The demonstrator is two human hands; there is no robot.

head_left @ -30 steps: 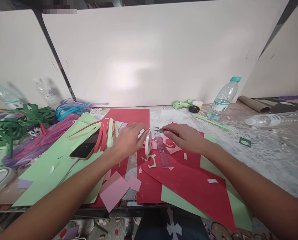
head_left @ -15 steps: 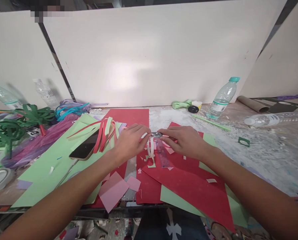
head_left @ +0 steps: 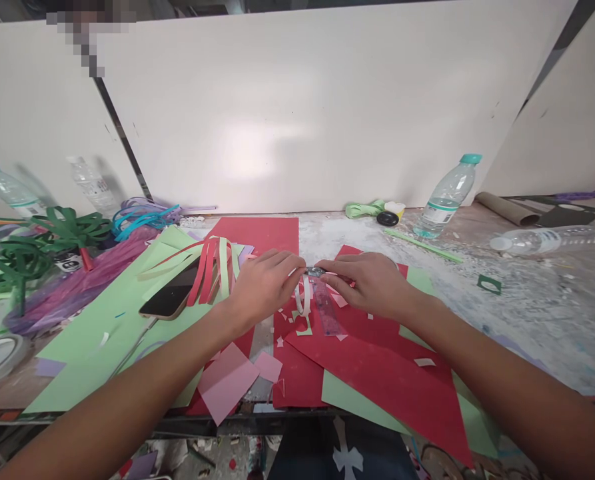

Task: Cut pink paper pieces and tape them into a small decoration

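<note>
My left hand (head_left: pixel 264 283) is closed, its fingertips pinching a narrow white strip (head_left: pixel 304 299) that curls down in a loop. A bunch of red and light green paper strips (head_left: pixel 211 270) fans out behind this hand, over a phone (head_left: pixel 171 293); whether the hand holds them too is hidden. My right hand (head_left: pixel 372 283) is closed on a small silvery metal tool (head_left: pixel 315 271), whose kind I cannot make out. The tool meets the left fingertips. Under the hands lie a clear ruler (head_left: pixel 330 310), red paper (head_left: pixel 377 360) and small paper scraps (head_left: pixel 302 325).
Light green sheets (head_left: pixel 87 347) lie on the left, with pink pieces (head_left: pixel 227 383) near the front edge. Dark green paper curls (head_left: pixel 74 230) stand far left. An upright bottle (head_left: pixel 444 200) and a lying bottle (head_left: pixel 547 240) are on the right. A white board (head_left: pixel 287 100) closes off the back.
The metal tool has shifted slightly at the fingertips and the strips behind my left hand have swung a little. Both hands stay almost in place.
</note>
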